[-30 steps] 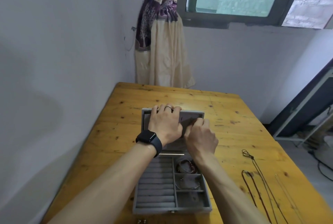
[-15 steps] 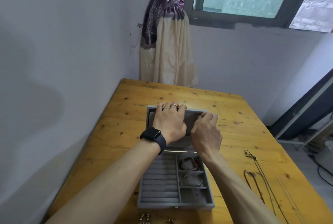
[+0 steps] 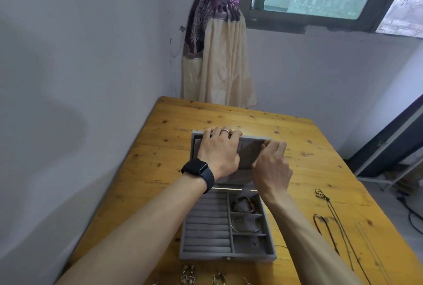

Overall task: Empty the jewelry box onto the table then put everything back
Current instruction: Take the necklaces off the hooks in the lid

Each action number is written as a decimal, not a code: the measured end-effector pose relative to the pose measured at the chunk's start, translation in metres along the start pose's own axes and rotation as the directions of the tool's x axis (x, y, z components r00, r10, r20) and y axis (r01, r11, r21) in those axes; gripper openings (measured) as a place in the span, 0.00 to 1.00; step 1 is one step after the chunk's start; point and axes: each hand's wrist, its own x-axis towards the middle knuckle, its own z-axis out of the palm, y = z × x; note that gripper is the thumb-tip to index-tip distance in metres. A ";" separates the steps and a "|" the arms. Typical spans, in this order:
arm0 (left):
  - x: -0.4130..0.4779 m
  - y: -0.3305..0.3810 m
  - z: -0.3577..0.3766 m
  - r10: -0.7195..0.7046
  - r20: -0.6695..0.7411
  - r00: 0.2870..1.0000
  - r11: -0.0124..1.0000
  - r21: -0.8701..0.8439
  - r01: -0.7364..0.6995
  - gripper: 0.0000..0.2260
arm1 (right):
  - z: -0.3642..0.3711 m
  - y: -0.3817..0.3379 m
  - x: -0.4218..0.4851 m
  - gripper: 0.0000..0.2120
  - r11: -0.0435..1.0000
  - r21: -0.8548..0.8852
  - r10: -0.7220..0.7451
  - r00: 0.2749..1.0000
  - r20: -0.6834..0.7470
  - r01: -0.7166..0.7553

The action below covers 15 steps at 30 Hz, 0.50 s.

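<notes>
The grey jewelry box (image 3: 229,256) lies open on the wooden table (image 3: 160,147), its lid (image 3: 248,155) standing up at the far side. My left hand (image 3: 218,152), with a ring and a black watch, has its fingers curled over the lid's top edge. My right hand (image 3: 271,165) sits against the lid's inner face, fingertips hooked on the edge of its dark pocket. A beaded bracelet (image 3: 243,204) and a silver bangle (image 3: 246,227) lie in the box's right compartments. The ring rolls on the left hold nothing.
Cord necklaces (image 3: 325,197), a red beaded necklace (image 3: 328,232) and a thin chain (image 3: 370,245) lie on the table to the right of the box. Earrings (image 3: 187,273) sit near the front edge. A wall runs along the left; a curtain (image 3: 217,60) hangs behind.
Both hands stay on the lid. My right hand has slid slightly right, and more of the dark pocket shows between the hands. The view has tilted down a little.
</notes>
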 end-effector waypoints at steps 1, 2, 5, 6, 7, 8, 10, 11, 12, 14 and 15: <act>0.000 0.000 0.000 0.001 -0.002 1.000 1.000 0.001 -0.001 0.22 | 0.000 0.002 -0.003 0.04 1.000 0.004 0.010 1.000 0.010 -0.010; 0.000 0.000 0.000 -0.001 -0.005 1.000 1.000 0.002 0.001 0.22 | -0.001 0.003 -0.006 0.04 1.000 0.008 0.018 1.000 0.022 -0.018; 0.001 0.001 0.002 -0.011 -0.011 1.000 1.000 0.007 0.011 0.23 | -0.005 0.002 -0.018 0.04 1.000 0.022 -0.002 0.997 0.072 0.000; 0.001 0.002 0.003 -0.016 -0.014 1.000 1.000 0.010 0.016 0.23 | -0.007 0.000 -0.019 0.04 1.000 0.028 -0.012 0.996 0.087 0.010; 0.001 0.003 0.003 -0.021 -0.016 1.000 1.000 0.011 0.022 0.23 | -0.008 -0.002 -0.018 0.04 0.999 0.039 -0.013 0.995 0.100 0.009; 0.001 0.003 0.004 -0.024 -0.016 1.000 1.000 0.013 0.024 0.23 | -0.009 -0.004 -0.016 0.04 0.998 0.066 -0.002 0.994 0.107 -0.005; 0.001 0.002 0.004 -0.020 -0.012 1.000 1.000 0.018 0.020 0.24 | -0.012 -0.006 -0.010 0.03 0.971 0.224 0.060 0.992 0.107 -0.082; 0.001 0.002 0.004 -0.019 -0.007 1.000 1.000 0.017 0.019 0.24 | -0.014 -0.006 -0.007 0.01 0.930 0.338 0.109 0.987 0.116 -0.143; 0.001 0.001 0.004 -0.018 -0.005 1.000 1.000 0.017 0.018 0.24 | -0.015 -0.006 -0.003 0.01 0.876 0.435 0.166 0.976 0.138 -0.210; 0.002 0.001 0.004 -0.018 -0.006 1.000 1.000 0.017 0.019 0.24 | -0.019 -0.004 0.005 0.03 0.772 0.526 0.257 0.932 0.255 -0.357; 0.002 0.002 0.004 -0.019 -0.006 1.000 1.000 0.017 0.019 0.24 | -0.022 -0.002 0.009 0.04 0.734 0.524 0.285 0.896 0.342 -0.433</act>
